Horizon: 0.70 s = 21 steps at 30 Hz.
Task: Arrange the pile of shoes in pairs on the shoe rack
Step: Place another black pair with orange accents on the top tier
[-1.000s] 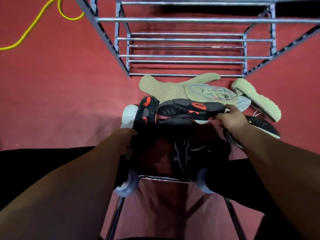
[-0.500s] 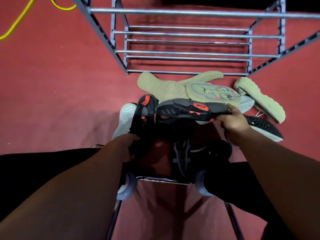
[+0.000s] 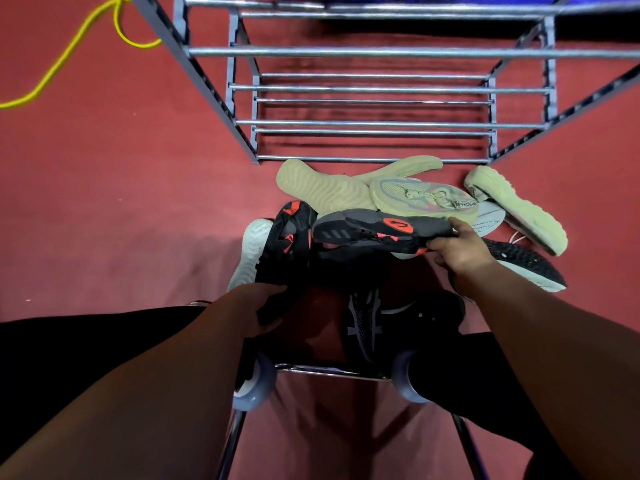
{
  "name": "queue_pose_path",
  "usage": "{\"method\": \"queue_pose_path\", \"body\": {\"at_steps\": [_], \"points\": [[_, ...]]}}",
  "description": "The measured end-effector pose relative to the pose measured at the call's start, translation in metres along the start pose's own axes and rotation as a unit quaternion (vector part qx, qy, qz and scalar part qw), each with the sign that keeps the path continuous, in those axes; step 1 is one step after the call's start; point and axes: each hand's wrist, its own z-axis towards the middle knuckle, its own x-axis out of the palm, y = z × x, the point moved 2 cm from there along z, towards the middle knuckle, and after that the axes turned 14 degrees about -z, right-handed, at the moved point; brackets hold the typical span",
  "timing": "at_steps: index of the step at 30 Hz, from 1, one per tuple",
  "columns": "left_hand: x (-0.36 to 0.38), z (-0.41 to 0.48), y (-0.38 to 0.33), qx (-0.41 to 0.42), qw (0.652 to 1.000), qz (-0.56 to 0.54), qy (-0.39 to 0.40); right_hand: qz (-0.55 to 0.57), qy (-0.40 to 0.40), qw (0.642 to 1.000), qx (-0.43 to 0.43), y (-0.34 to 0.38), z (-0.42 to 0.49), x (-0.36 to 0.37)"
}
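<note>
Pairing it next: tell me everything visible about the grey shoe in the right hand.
The grey shoe is a dark grey trainer with three stripes near the toe, a round orange patch and orange trim. It is on its side above the pile. The right hand grips its heel end, and its toe is close beside a black-orange shoe that the left hand holds.

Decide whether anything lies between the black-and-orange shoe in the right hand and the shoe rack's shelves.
Yes: pale green shoes lie on the floor between the black-and-orange shoe in the right hand and the shoe rack. The lower shelf bars carry nothing, so lifting over that pile probably clears it.
</note>
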Motion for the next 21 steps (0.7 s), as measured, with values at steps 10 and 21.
{"method": "queue_pose_path", "body": {"at_steps": [10,21], "points": [[-0.001,-0.025,-0.014,0.049,0.999,0.017,0.011,-0.013,0.016,0.999,0.048,0.002,-0.007,-0.010],[0.022,-0.119,-0.029,0.175,0.979,0.101,0.011,-0.135,0.065,0.986,-0.069,0.071,-0.070,-0.060]]}}
